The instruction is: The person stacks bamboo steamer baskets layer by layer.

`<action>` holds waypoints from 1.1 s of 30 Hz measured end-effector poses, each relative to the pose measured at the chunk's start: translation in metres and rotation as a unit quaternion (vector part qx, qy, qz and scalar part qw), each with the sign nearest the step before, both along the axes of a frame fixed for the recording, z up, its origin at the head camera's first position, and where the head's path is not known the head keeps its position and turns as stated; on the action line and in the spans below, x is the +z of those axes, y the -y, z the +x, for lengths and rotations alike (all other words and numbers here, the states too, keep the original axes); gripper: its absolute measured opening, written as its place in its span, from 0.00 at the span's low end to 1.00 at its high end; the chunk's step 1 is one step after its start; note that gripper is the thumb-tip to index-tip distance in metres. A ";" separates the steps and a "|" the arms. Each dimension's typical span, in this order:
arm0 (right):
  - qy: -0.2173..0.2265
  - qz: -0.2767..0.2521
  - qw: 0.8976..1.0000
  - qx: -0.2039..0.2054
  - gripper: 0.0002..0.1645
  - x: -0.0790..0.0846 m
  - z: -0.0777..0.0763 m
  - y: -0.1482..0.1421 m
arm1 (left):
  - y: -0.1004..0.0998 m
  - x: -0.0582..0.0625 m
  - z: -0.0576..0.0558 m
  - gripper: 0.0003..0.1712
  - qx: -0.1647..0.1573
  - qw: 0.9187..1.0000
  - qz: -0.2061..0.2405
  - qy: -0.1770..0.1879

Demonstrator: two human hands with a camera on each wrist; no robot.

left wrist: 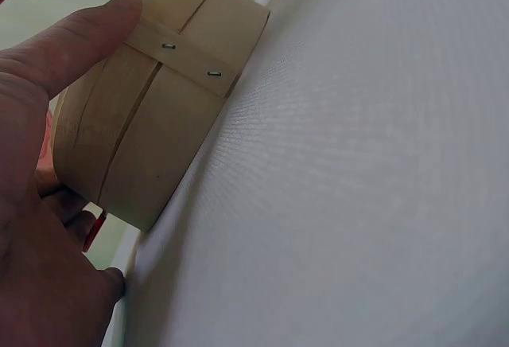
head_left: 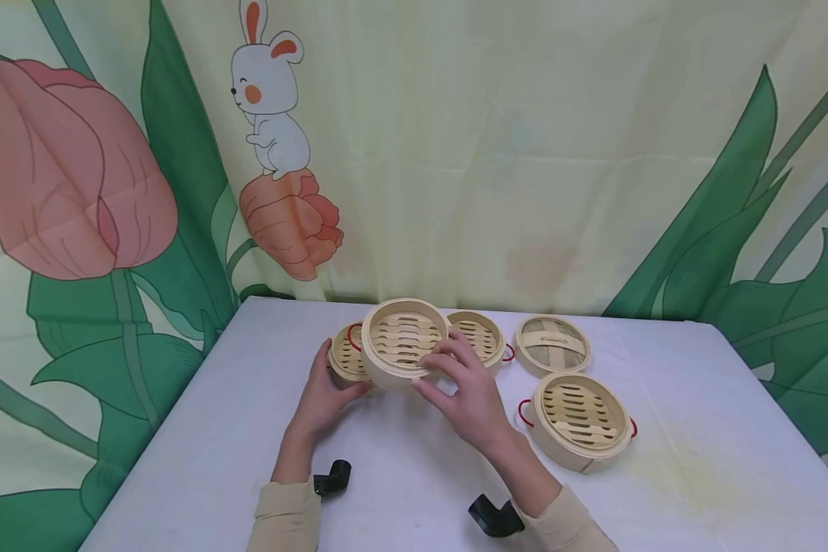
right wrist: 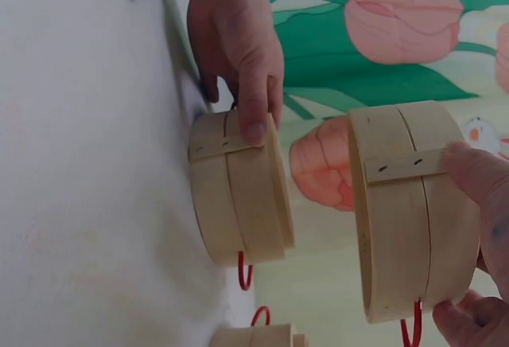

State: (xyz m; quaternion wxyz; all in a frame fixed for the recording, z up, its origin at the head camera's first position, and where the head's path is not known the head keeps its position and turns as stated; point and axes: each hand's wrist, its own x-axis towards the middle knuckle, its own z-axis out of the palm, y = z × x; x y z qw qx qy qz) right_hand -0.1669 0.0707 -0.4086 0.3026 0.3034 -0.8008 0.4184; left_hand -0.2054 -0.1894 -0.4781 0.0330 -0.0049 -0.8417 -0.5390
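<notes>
My right hand holds a round bamboo steamer basket up off the table, pinching its right side with thumb and fingers. Its slatted floor shows in the head view, a red cord handle at its left. Below and left of it, my left hand grips a second bamboo steamer basket that rests on the table. The left thumb presses this basket's stapled wall, while the fingers reach round its far side. In the right wrist view the raised basket and the standing basket are apart.
Behind the raised basket stands another steamer basket with a red handle. A bamboo lid lies to its right. One more basket sits nearer on the right of the white table. A printed curtain hangs behind.
</notes>
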 end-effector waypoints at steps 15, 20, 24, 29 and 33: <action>-0.012 0.005 1.000 0.004 0.15 -0.001 -0.014 0.014 | 0.000 0.000 0.000 0.66 0.003 1.000 0.004 0.004; -0.016 0.008 1.000 -0.002 0.15 -0.001 -0.018 0.020 | -0.001 0.000 0.000 0.66 0.008 1.000 0.003 0.000; -0.003 0.008 1.000 -0.003 0.15 -0.001 -0.021 0.024 | 0.000 0.000 0.000 0.66 0.006 1.000 0.003 -0.002; 0.008 0.014 1.000 0.000 0.14 0.000 -0.026 0.032 | 0.001 0.000 0.001 0.66 0.004 1.000 -0.001 -0.005; 0.004 0.016 1.000 0.003 0.14 0.001 -0.031 0.041 | 0.001 0.000 0.001 0.65 0.000 1.000 -0.001 -0.011</action>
